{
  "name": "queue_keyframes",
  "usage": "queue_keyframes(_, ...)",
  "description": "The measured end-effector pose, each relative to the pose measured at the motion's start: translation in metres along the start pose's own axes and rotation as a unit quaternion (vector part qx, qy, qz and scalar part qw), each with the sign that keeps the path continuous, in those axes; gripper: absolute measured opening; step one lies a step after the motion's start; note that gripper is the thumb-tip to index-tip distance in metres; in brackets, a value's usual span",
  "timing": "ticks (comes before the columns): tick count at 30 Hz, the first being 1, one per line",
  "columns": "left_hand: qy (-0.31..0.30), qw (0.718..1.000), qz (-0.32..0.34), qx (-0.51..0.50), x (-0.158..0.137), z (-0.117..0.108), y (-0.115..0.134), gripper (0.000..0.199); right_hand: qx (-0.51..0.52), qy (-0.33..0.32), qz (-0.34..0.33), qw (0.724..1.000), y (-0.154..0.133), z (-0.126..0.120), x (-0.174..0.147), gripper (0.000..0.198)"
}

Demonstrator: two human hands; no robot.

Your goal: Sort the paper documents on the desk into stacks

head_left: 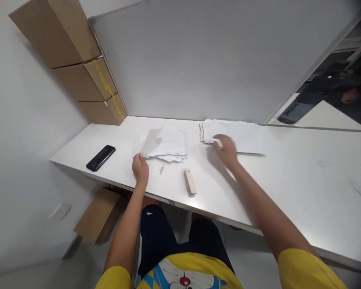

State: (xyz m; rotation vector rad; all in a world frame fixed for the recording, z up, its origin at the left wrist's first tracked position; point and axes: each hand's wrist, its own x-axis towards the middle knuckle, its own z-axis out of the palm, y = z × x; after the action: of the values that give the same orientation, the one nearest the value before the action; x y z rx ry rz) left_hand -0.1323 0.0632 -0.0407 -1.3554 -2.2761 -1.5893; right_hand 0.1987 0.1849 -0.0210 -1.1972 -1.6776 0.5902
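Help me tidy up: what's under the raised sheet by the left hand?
A stack of white papers lies under the raised sheet; some lower edges show, but covered pages' faces can't be seen.

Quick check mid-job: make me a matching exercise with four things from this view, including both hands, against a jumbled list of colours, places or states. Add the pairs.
Things:
1. stapler
2. smartphone
3. left hand
4. right hand

Descriptions:
A. black, toward the left end of the white desk
B. motion-blurred, at the right paper stack
C. cream, lying near the desk's front edge
D. at the near-left corner of the left paper stack

Pairs: 1-C, 2-A, 3-D, 4-B
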Motion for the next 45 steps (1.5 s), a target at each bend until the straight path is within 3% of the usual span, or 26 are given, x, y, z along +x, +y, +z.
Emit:
queue_keyframes(2,-0.02,0.999,0.02,0.017,-0.002,0.001,0.002,0.026,-0.032,-0.107,-0.106,0.988,-0.011,0.045,0.004,0.041)
queue_keyframes(4,-0.022,0.999,0.026,0.029,-0.003,0.002,0.002,0.027,-0.05,-0.183,-0.164,0.968,-0.01,0.082,0.006,0.051)
queue_keyframes(7,-0.028,0.998,0.046,0.04,-0.003,0.004,-0.001,0.027,-0.043,-0.202,-0.184,0.961,0.004,0.109,0.006,0.053)
queue_keyframes(12,-0.037,0.992,0.117,0.035,-0.002,0.005,-0.002,0.027,0.0,-0.145,-0.186,0.972,0.015,0.103,0.004,0.027)
queue_keyframes(19,-0.008,0.958,0.286,0.026,-0.006,0.005,0.002,0.03,0.076,0.005,-0.164,0.984,-0.021,0.082,-0.014,0.02)
queue_keyframes(22,0.005,0.939,0.345,0.012,-0.008,0.006,0.001,0.025,0.133,0.04,-0.104,0.985,-0.038,0.072,-0.019,0.017)
queue_keyframes(25,-0.001,0.929,0.369,-0.004,-0.01,0.008,-0.002,0.02,0.243,0.07,0.013,0.967,-0.045,0.065,-0.017,0.012)
queue_keyframes(28,-0.057,0.91,0.41,0.002,-0.011,0.011,-0.002,0.017,0.357,0.093,0.131,0.92,-0.038,0.063,-0.01,0.008)
queue_keyframes(31,-0.121,0.889,0.44,0.026,-0.012,0.012,0.003,0.017,0.443,0.072,0.25,0.858,-0.026,0.068,-0.002,0.012)
queue_keyframes(33,-0.146,0.882,0.447,0.036,-0.011,0.012,0.009,0.018,0.462,0.053,0.299,0.833,-0.017,0.073,0.001,0.013)
queue_keyframes(37,-0.17,0.873,0.454,0.05,-0.01,0.011,0.016,0.02,0.477,0.054,0.324,0.815,-0.001,0.079,0.005,0.016)
queue_keyframes(40,-0.201,0.868,0.45,0.06,-0.008,0.014,0.016,0.021,0.501,0.046,0.305,0.808,0.006,0.078,0.004,0.023)
queue_keyframes(45,-0.228,0.864,0.446,0.056,-0.007,0.017,0.011,0.022,0.451,-0.012,0.283,0.846,0.006,0.078,-0.003,0.019)
